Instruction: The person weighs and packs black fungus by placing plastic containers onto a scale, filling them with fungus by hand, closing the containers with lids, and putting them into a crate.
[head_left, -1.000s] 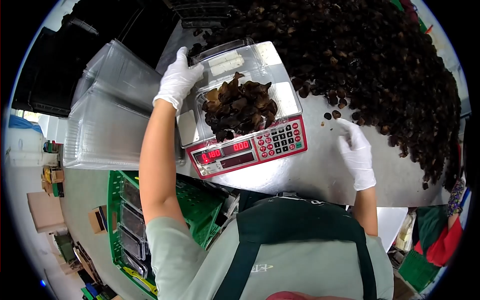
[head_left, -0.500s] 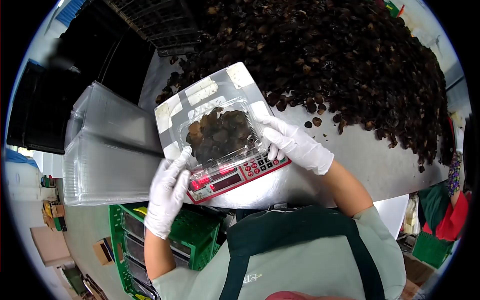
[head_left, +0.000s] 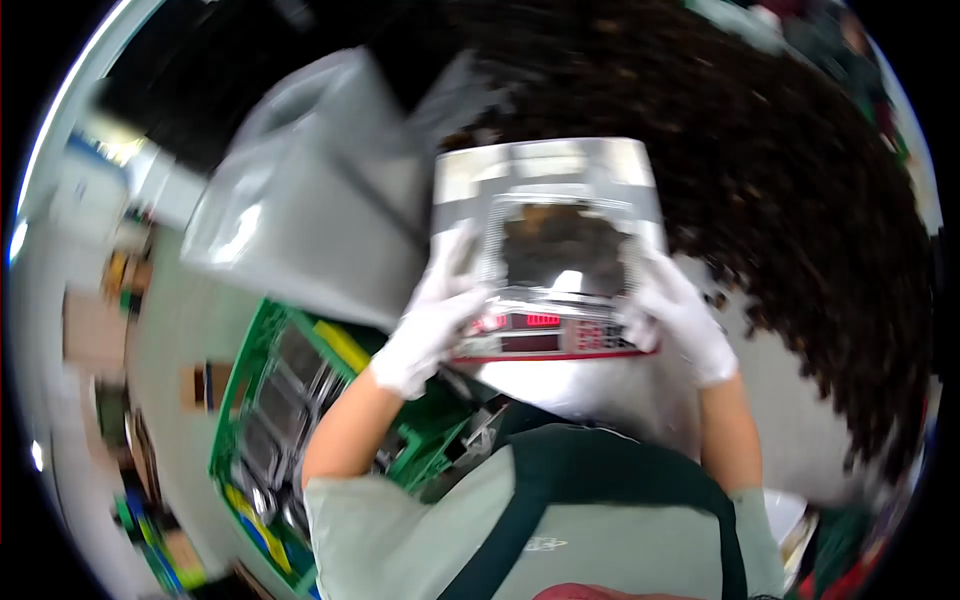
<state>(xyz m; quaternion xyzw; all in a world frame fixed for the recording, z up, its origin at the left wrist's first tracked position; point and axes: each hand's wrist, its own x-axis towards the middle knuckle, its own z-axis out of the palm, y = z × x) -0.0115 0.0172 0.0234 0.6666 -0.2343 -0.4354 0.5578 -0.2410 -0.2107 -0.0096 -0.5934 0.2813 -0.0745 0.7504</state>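
Observation:
A clear plastic clamshell box [head_left: 568,284], its lid lying over dark brown, mushroom-like pieces [head_left: 560,235], is on a digital weighing scale [head_left: 462,188] with a red-lit display and keypad. My left hand [head_left: 440,310], in a white glove, grips the box's left edge, thumb toward the front corner. On the opposite edge is my right hand [head_left: 675,315], also gloved, its fingers curled at the side near the keypad. Motion blur hides the exact finger contact and the display's digits.
A large heap of dark pieces [head_left: 780,200] covers the metal table behind and right of the scale. Stacked clear plastic boxes [head_left: 310,200] stand to the left. Below them, a green crate [head_left: 245,400] holds more filled boxes. Cardboard boxes [head_left: 205,385] are on the floor.
My head view has turned, so the scale now appears straighter and farther right. My left hand has come up along the box's left side; my right hand stays at its right side.

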